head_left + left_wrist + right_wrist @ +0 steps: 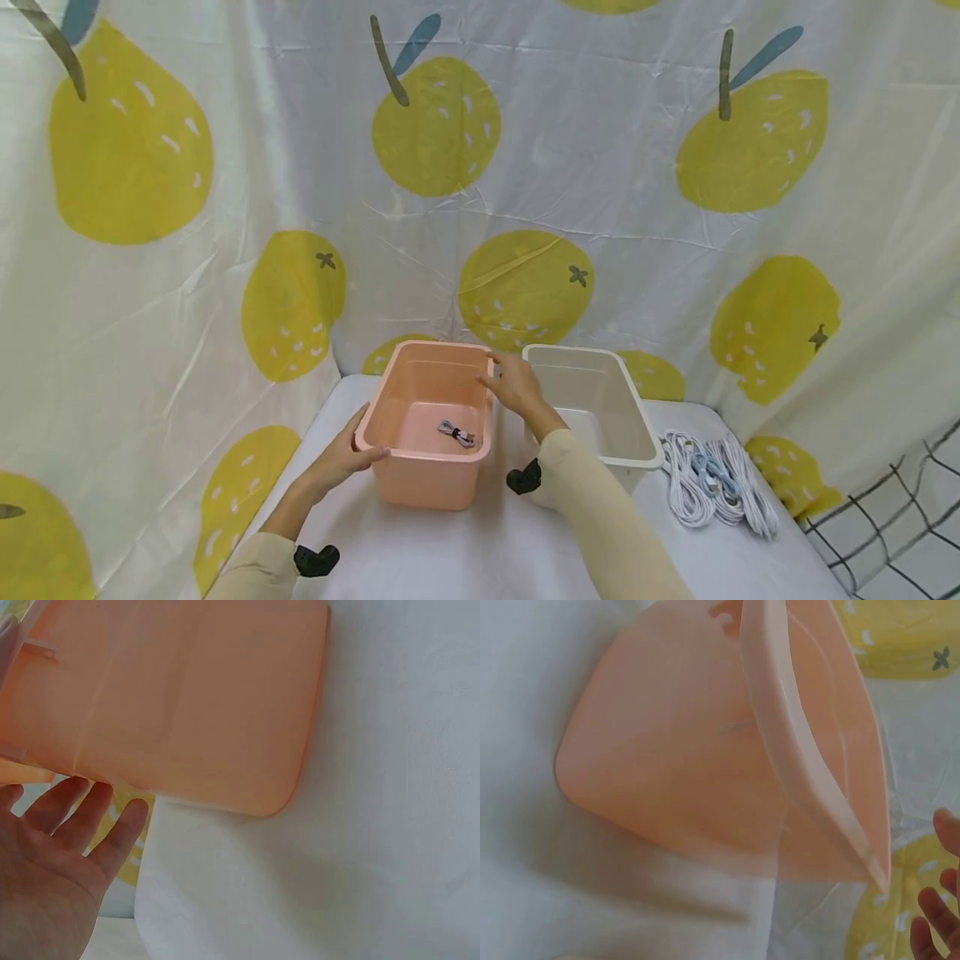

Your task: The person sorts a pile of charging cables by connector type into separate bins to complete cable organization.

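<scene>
A peach plastic bin (427, 483) stands upright on the white-covered table, with one small bundled grey cable (456, 433) lying inside on its floor. At the bin's near left corner is my left hand (341, 457), its thumb along the front rim and its fingers against the left side. The left wrist view shows those fingers of the left hand (56, 862) fairly straight, with the palm off the wall. My right hand (517, 385) is by the far right part of the rim, fingers loosely bent. In the right wrist view, the right hand's fingers (934, 911) are apart from the bin and hold nothing.
Close to the right of the peach bin stands a cream bin (648, 450), partly behind my right forearm. Several bundles of white cable (686, 483) lie at the table's right side, with a light blue cable (712, 475) among them. A fruit-print curtain (600, 175) hangs behind.
</scene>
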Available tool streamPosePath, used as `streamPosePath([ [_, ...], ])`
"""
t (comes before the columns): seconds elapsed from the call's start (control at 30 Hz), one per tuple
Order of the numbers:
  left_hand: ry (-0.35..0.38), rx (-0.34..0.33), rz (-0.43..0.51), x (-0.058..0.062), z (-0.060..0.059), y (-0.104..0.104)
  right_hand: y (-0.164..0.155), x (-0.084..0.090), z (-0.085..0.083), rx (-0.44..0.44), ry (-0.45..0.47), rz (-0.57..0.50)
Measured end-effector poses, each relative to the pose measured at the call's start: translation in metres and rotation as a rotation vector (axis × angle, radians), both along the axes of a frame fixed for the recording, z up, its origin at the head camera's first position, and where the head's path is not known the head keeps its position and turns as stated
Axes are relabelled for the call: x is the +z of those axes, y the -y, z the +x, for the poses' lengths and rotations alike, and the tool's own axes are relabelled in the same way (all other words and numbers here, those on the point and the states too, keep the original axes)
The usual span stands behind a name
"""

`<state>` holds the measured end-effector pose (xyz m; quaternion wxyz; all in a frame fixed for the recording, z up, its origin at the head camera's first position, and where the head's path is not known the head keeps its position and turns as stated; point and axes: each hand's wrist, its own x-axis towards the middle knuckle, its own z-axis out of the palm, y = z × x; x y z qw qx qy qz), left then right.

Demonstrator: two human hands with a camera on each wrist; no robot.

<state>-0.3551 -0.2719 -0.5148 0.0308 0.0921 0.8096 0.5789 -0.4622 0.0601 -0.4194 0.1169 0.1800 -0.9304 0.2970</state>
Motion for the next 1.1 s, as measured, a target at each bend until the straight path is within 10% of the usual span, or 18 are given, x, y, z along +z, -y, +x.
streamPosePath([
  [1.1,0.021,0.005,0.013,-0.002,0.001,0.002,-0.074,0.004,0.011,-0.002,-0.021,-0.027],
])
